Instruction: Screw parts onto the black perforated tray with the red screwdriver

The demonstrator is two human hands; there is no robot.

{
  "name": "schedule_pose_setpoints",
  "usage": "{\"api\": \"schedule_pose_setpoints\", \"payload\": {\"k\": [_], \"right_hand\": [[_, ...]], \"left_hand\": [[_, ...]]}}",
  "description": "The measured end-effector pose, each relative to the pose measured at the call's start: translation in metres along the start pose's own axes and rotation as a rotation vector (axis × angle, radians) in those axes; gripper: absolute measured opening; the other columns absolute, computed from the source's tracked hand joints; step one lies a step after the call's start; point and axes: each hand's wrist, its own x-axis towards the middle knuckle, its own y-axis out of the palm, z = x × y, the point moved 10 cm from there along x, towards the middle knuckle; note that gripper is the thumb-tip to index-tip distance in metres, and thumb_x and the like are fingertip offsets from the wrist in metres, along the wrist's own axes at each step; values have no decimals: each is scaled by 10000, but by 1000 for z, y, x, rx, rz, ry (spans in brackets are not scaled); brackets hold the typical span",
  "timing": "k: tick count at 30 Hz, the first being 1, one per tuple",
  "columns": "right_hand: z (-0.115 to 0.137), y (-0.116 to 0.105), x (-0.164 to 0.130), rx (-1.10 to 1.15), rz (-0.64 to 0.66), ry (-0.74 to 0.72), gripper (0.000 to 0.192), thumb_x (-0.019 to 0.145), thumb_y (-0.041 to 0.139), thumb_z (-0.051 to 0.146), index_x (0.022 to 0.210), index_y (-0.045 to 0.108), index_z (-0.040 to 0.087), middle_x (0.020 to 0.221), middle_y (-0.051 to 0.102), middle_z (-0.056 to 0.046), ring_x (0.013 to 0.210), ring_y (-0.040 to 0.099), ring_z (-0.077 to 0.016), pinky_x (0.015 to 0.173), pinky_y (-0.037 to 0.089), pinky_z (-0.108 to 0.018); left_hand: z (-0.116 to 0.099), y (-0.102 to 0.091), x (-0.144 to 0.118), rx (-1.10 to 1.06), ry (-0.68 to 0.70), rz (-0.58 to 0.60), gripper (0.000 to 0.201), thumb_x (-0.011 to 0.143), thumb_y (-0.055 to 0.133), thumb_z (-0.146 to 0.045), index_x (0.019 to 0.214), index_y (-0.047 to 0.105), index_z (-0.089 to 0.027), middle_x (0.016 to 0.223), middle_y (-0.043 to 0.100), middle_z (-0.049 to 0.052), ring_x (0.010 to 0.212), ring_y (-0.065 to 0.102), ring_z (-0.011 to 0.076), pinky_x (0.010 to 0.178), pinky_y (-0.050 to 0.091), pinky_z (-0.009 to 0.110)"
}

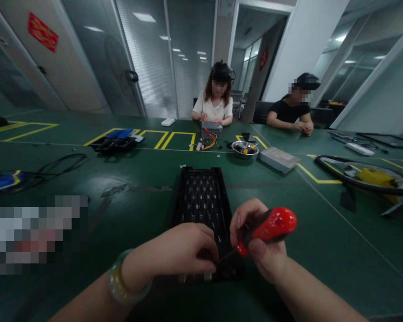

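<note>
My right hand point(262, 243) is closed around a red and black screwdriver point(276, 223), its thin shaft pointing down and left. My left hand point(184, 248), a pale bangle point(129, 279) on its wrist, rests over the near part of a long black frame point(226, 201). Its fingers are curled in a pinch at the screwdriver's tip; whatever lies between them is hidden. Rows of small shiny spots show inside the frame, which lies lengthwise away from me on the green table point(147, 201). Both hands cover part of its near end.
Across the table, one person point(218, 100) handles a grey box with coloured wires point(210, 136); another person point(290, 107) sits at right. A metal bowl point(244, 154) of small parts stands near a flat grey case point(278, 158). A black tray with blue things point(113, 141) lies left, a black-rimmed ring point(366, 176) right.
</note>
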Motion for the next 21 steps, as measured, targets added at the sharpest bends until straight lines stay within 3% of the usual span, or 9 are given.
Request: {"api": "schedule_pose_setpoints", "payload": {"k": [4,9,13,16,21], "right_hand": [[3,7,-3,8,7,17,298,903,662,469,1038,514,248,768,553,17,572,445,-88,505,336,-203],[-4,0,2,-22,-57,10,232,943,657,385,1037,494,250,699,622,24,574,548,-100,531,386,-191],[-10,-8,5,-18,-98,7,313,916,682,469,1024,498,240,618,584,54,480,475,-76,481,328,-173],[-13,-10,4,21,-95,50,353,940,584,531,1098,507,225,694,606,14,566,483,-106,546,362,-210],[-14,-6,1,-17,-52,92,300,965,540,443,1169,503,228,801,624,-12,690,509,-140,650,399,-252]], "left_hand": [[2,1,0,3,2,-10,176,781,768,-294,956,752,-279,960,694,-46,897,646,127,839,474,223],[0,0,-1,46,20,-33,193,742,795,-292,927,748,-265,941,694,-42,887,655,137,809,476,226],[-3,-1,-1,81,45,-53,205,734,797,-304,927,747,-257,919,695,-34,857,657,141,772,480,224],[-2,0,0,89,45,-54,203,725,804,-304,913,748,-252,901,697,-33,812,653,135,722,476,216],[-3,-1,0,99,43,-63,193,728,803,-311,900,744,-247,886,700,-29,815,653,141,718,472,222]]}}
